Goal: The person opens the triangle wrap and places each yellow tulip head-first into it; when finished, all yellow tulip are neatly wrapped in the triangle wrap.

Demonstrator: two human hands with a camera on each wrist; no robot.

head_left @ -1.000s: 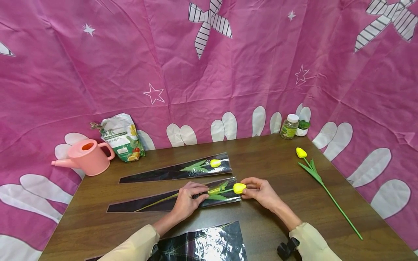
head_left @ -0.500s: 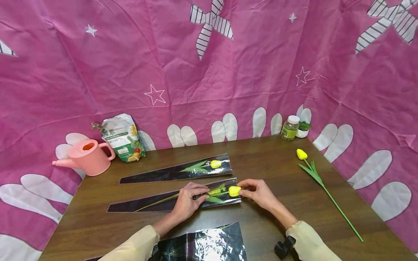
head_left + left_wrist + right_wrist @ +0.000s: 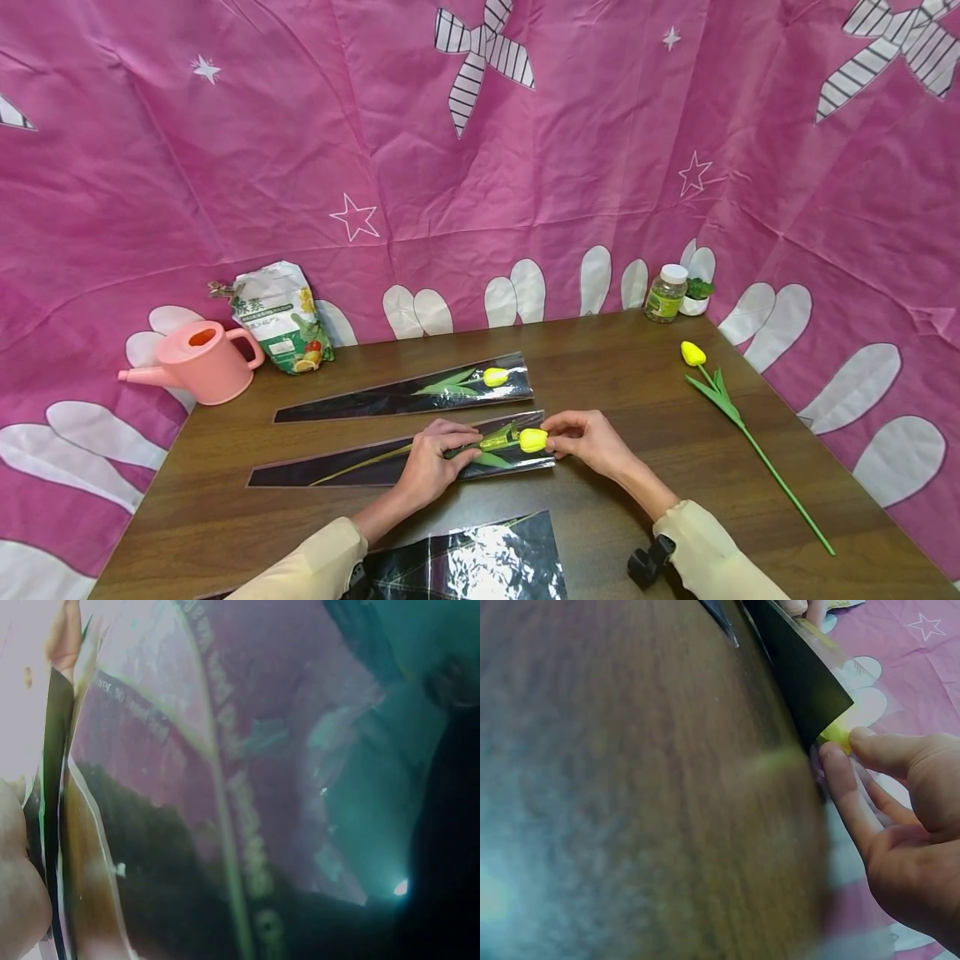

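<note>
A yellow tulip (image 3: 533,440) with green leaves lies mostly inside a long, tapered flower sleeve (image 3: 360,473), clear in front with a black back. Its bloom is at the sleeve's wide right end. My right hand (image 3: 592,442) pinches the bloom between thumb and fingers; in the right wrist view, the yellow bloom (image 3: 835,733) shows at the black sleeve edge. My left hand (image 3: 433,458) pinches the sleeve near its wide end, thumb and fingers over the tulip's leaves. In the left wrist view, blurred printed film (image 3: 217,750) fills most of the picture.
Behind lies another sleeve (image 3: 337,407) holding a yellow tulip. Shiny empty sleeves (image 3: 480,558) lie at the front edge. One loose tulip (image 3: 772,467) rests at right. A pink watering can (image 3: 202,367), printed bag (image 3: 281,321), jar (image 3: 664,296) and small potted plant (image 3: 696,296) stand at the back.
My right hand has moved a little left, sliding the tulip's bloom from the sleeve's mouth further into it. My left hand has stayed in place on the sleeve.
</note>
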